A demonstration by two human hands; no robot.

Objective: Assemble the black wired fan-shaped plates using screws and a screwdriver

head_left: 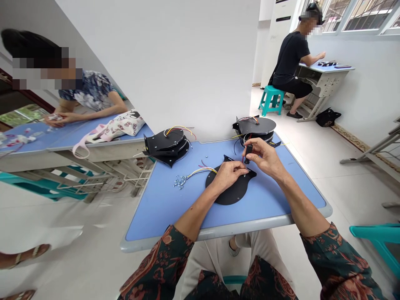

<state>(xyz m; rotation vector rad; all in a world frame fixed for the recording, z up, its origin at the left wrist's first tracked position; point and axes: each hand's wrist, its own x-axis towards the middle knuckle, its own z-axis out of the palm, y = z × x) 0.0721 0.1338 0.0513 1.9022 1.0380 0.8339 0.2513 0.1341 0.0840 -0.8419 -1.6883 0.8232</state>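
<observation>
A black rounded plate with a flared, slotted end lies flat on the blue desk. Over its upper part, my left hand has its fingers pressed together by the flared end; what they pinch is hidden. My right hand grips a short black screwdriver, held upright with its lower end close to my left fingertips. Its tip is too small to make out. Yellow, white and dark wires run out from the plate's left side. A loose pile of small silver screws sits left of the plate.
Stacked black plate assemblies with wires stand at the desk's back left and back right. A single screw lies behind the pile. At left, a co-worker sits by a cloth bag; another person sits at a far desk.
</observation>
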